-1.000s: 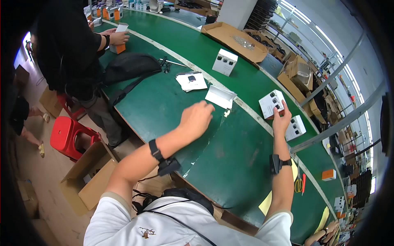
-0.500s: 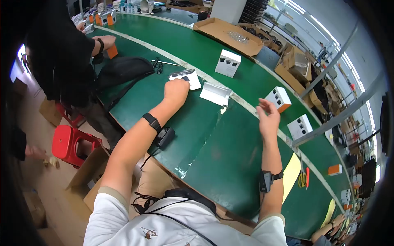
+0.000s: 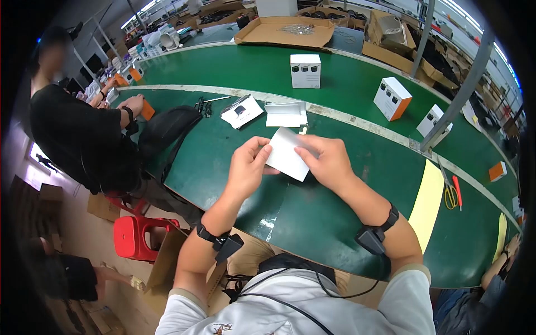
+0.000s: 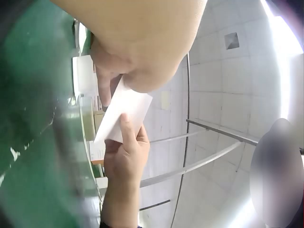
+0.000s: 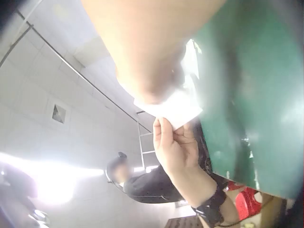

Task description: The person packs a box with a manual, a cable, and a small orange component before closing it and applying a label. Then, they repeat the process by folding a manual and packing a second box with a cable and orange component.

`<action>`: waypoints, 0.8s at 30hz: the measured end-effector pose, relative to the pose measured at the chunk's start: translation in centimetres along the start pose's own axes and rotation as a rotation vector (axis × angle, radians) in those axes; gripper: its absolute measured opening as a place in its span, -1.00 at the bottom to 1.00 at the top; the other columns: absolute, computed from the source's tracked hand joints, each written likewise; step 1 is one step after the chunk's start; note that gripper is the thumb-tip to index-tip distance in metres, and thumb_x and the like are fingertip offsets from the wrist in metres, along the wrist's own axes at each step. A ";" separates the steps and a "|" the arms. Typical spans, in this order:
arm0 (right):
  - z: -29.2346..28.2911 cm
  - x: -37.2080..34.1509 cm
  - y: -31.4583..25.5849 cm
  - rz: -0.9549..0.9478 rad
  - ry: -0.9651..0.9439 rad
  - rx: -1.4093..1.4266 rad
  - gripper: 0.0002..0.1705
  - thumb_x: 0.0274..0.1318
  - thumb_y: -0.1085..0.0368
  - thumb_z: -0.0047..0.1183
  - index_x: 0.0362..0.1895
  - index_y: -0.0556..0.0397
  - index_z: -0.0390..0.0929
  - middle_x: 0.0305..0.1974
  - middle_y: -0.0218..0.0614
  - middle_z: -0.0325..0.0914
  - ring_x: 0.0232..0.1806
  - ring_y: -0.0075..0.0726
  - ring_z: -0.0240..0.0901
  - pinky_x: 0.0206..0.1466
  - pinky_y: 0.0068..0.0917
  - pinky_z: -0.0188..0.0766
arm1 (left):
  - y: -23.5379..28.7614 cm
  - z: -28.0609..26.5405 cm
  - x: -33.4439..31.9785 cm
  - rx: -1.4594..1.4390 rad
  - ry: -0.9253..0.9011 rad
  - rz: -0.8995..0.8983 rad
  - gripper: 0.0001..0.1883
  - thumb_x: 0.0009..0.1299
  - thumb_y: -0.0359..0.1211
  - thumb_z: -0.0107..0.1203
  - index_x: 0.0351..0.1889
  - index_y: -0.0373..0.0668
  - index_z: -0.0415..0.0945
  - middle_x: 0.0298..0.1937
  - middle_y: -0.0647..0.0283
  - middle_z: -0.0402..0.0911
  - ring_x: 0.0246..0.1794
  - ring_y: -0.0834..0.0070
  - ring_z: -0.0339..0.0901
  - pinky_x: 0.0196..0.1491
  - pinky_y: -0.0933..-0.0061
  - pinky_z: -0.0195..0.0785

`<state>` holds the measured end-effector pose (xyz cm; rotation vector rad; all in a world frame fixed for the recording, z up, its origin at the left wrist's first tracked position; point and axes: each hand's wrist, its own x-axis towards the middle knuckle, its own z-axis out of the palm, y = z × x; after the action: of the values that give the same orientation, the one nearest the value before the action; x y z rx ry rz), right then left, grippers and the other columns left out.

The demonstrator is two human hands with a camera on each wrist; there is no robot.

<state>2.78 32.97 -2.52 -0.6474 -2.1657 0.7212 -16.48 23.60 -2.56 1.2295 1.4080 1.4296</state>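
Note:
A blank white card or folded paper [image 3: 288, 154] is held above the green table between both hands. My left hand [image 3: 249, 166] pinches its left side, thumb on the face. On the opposite side my right hand [image 3: 328, 162] grips it with the thumb in front. The left wrist view shows the white piece [image 4: 124, 112] between the two hands, the right hand [image 4: 124, 156] below. In the right wrist view the left hand [image 5: 173, 145] pinches its edge. Past the hands lie an opened white box [image 3: 286, 115] and a stack of printed leaflets [image 3: 242, 111].
White-and-orange boxes [image 3: 392, 99] stand on the green belt beyond a pale strip. Yellow paper [image 3: 427, 206], scissors [image 3: 450, 194] and a red pen-like tool [image 3: 457, 191] lie right. A black bag [image 3: 167, 131] lies left, near a person in black [image 3: 72, 123]. A metal post rises at right.
My left hand has moved from the leaflets back toward the middle. My right hand has left the box on the belt. Both now hold the white piece, and the head view has turned.

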 end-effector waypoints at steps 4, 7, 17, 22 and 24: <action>1.3 -0.7 0.5 -0.361 0.126 -0.388 -0.48 0.12 0.29 0.25 0.22 -0.11 0.58 -0.05 -0.33 0.70 -0.17 -0.15 0.66 -0.19 -0.26 0.62 | 0.3 0.6 -0.2 -0.449 0.038 -0.238 -0.75 0.56 -0.38 0.08 0.10 -0.32 0.44 -0.11 0.22 0.66 -0.14 0.53 0.66 -0.12 0.40 0.68; 1.3 -0.6 -0.5 -0.362 0.063 -0.292 -0.45 0.12 0.17 0.28 0.23 -0.12 0.56 -0.01 -0.35 0.68 -0.10 -0.16 0.65 -0.12 -0.29 0.63 | -0.7 0.7 0.3 -0.372 0.075 -0.149 -0.68 0.47 -0.44 0.20 0.12 -0.37 0.44 -0.10 0.20 0.66 -0.15 0.52 0.67 -0.10 0.44 0.66; 0.5 0.6 2.1 0.219 -0.070 0.298 -0.62 0.24 0.09 0.24 -0.07 0.15 0.70 -0.28 -0.12 0.71 -0.28 -0.28 0.63 -0.15 -0.37 0.51 | -0.9 2.8 1.5 0.012 0.116 0.126 -0.69 0.33 -0.62 0.26 0.03 -0.44 0.56 -0.10 0.15 0.71 -0.17 0.55 0.66 -0.15 0.54 0.60; 0.0 1.3 3.7 0.221 0.004 0.349 -0.64 0.19 0.10 0.27 -0.17 0.18 0.70 -0.34 -0.15 0.71 -0.31 -0.35 0.62 -0.18 -0.38 0.50 | -1.0 3.7 3.2 -0.045 0.070 0.123 -0.67 0.33 -0.62 0.27 0.05 -0.46 0.54 -0.11 0.15 0.70 -0.20 0.55 0.65 -0.16 0.55 0.58; -0.1 1.2 4.1 0.254 0.013 0.318 -0.63 0.20 0.09 0.27 -0.19 0.19 0.71 -0.41 -0.17 0.69 -0.38 -0.36 0.61 -0.24 -0.37 0.50 | -1.5 4.1 3.7 -0.060 0.064 0.104 -0.69 0.33 -0.61 0.27 0.02 -0.46 0.54 -0.14 0.17 0.69 -0.26 0.56 0.63 -0.18 0.55 0.55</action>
<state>3.09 36.69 -4.60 -0.7594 -1.9174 1.1634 -13.55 28.36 -3.92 1.2440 1.3506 1.5830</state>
